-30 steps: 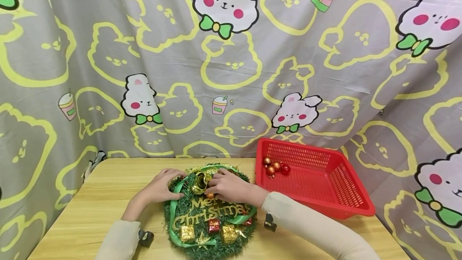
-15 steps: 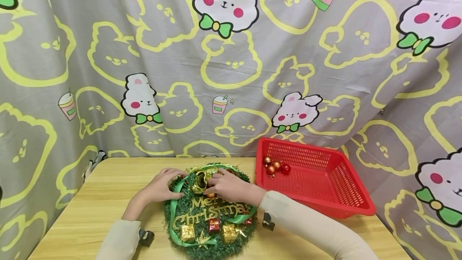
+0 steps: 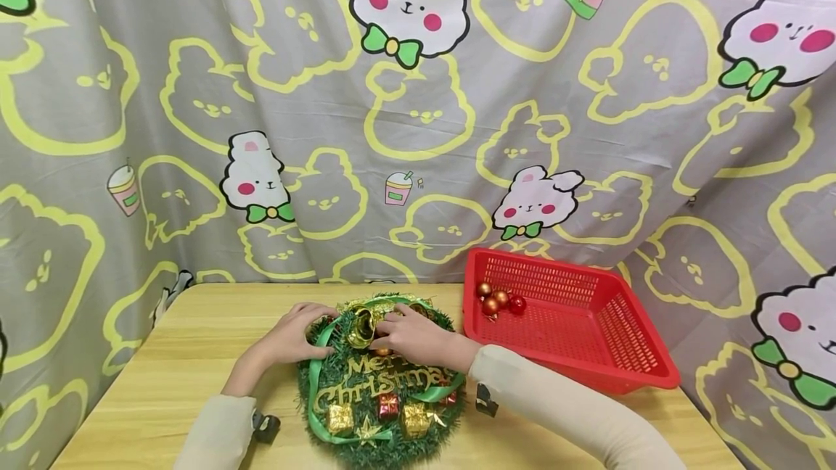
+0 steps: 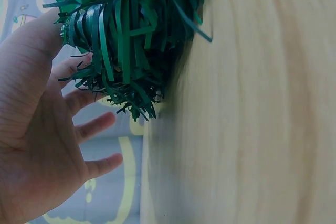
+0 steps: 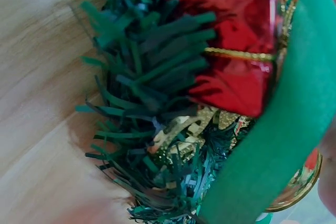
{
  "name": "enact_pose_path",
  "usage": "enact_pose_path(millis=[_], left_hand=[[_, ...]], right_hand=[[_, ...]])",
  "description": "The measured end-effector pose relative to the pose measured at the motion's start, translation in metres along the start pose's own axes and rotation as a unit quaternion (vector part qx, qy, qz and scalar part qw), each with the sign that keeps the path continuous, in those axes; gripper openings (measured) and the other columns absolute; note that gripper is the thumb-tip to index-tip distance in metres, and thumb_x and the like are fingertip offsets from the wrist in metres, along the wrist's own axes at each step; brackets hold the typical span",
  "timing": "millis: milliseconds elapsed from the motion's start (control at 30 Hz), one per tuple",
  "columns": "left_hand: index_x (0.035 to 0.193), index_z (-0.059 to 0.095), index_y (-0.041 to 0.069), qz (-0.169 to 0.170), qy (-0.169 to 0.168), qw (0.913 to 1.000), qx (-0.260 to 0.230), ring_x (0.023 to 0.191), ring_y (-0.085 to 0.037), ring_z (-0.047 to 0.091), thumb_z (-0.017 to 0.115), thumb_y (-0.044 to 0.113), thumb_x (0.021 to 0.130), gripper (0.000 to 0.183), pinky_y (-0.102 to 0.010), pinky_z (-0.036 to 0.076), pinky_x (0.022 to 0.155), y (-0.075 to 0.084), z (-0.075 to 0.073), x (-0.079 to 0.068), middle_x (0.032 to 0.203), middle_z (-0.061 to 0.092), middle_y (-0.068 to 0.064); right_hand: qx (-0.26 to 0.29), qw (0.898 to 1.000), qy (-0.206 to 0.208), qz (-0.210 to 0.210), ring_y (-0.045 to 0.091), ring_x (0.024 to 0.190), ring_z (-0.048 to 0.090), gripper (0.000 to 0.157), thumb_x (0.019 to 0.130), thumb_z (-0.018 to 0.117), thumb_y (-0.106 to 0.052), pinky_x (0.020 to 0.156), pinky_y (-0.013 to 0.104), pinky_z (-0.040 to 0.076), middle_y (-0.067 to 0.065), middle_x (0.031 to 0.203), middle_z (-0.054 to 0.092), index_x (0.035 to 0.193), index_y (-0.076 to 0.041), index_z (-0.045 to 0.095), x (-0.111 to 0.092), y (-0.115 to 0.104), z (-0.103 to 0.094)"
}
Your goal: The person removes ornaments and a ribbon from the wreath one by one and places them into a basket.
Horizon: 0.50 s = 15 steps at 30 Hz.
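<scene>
A green tinsel Christmas wreath (image 3: 385, 448) lies on the table, carrying gold "Merry Christmas" lettering (image 3: 382, 388), green ribbon (image 3: 316, 397), small gift boxes (image 3: 387, 406) and a gold bell (image 3: 361, 331). My left hand (image 3: 294, 336) holds its upper left edge, thumb on the near side; in the left wrist view, the other fingers spread beyond the tinsel (image 4: 121, 40). My right hand (image 3: 418, 339) curls over the upper middle beside the bell, its fingers at a copper-orange Christmas ball (image 3: 383, 351) mostly hidden beneath them. A red gift box (image 5: 236, 51) fills much of the right wrist view.
To the right stands a red plastic basket (image 3: 646, 332), with several copper balls (image 3: 490, 305) and a shiny red ball (image 3: 517, 304) in its left corner. The wooden table (image 3: 196, 339) ends at a patterned curtain (image 3: 418, 107) behind. My right forearm passes before the basket.
Both hands stay at nearly the same spots on the wreath. The right hand's fingers shift only slightly over the orange ball.
</scene>
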<state>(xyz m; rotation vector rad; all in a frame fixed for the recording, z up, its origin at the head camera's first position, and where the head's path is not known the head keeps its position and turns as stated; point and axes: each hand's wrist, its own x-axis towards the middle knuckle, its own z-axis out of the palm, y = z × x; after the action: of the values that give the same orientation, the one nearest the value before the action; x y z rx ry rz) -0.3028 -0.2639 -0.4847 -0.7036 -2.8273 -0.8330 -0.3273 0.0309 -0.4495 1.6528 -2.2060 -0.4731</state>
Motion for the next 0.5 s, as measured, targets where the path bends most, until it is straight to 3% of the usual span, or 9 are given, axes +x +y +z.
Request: enact_pose_path(millis=[200,500], left_hand=[[0.137,0.061,0.017,0.000,0.000,1.0000,0.001,0.134,-0.046,0.045,0.085,0.036,0.081,0.064,-0.072,0.040,0.103,-0.0006,0.0001,0.0006,0.141,0.059,-0.012],[0.136,0.061,0.018,0.003,0.000,1.0000,-0.002,0.134,-0.045,0.045,0.085,0.037,0.081,0.063,-0.071,0.041,0.102,-0.0006,0.0001,-0.0001,0.141,0.059,-0.010]], right_hand=[[0.001,1.000,0.001,0.007,0.008,0.090,0.054,0.029,0.101,0.064,-0.022,0.082,0.029,0.038,-0.011,0.103,0.065,0.125,-0.034,0.072,0.0000,-0.0006,0.0032],[0.015,1.000,-0.008,0.014,0.008,0.099,0.059,0.024,0.102,0.063,-0.023,0.087,0.029,0.043,-0.010,0.108,0.066,0.123,-0.031,0.071,0.0005,-0.0009,-0.0006]])
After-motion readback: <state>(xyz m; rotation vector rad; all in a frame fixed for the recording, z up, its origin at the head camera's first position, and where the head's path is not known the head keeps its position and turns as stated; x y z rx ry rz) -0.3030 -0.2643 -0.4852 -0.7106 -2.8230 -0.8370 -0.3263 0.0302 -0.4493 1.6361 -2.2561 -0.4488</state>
